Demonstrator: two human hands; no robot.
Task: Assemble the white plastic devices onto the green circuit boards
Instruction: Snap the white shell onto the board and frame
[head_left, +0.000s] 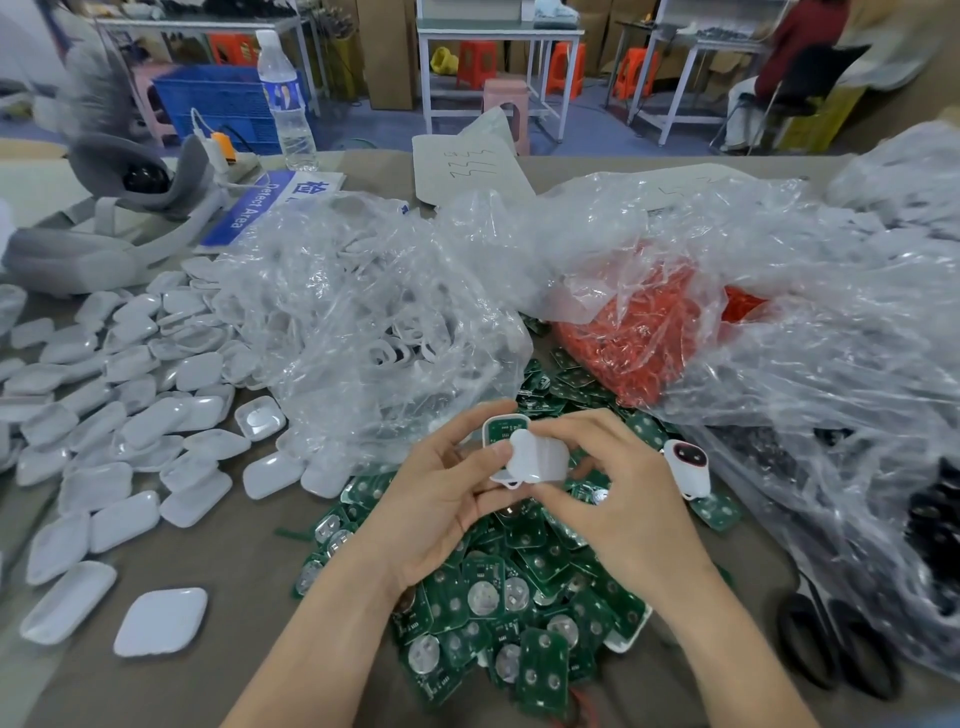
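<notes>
I log a water bottle (288, 104) standing upright at the far edge of the table (234, 551), just beside a blue "Defect Area" sign (249, 208). A grey headset (88, 254) lies far left. A handwritten paper sheet (462, 166) rests far centre. Black scissors (834, 649) lie near right. A person (795, 52) sits in the background.
</notes>
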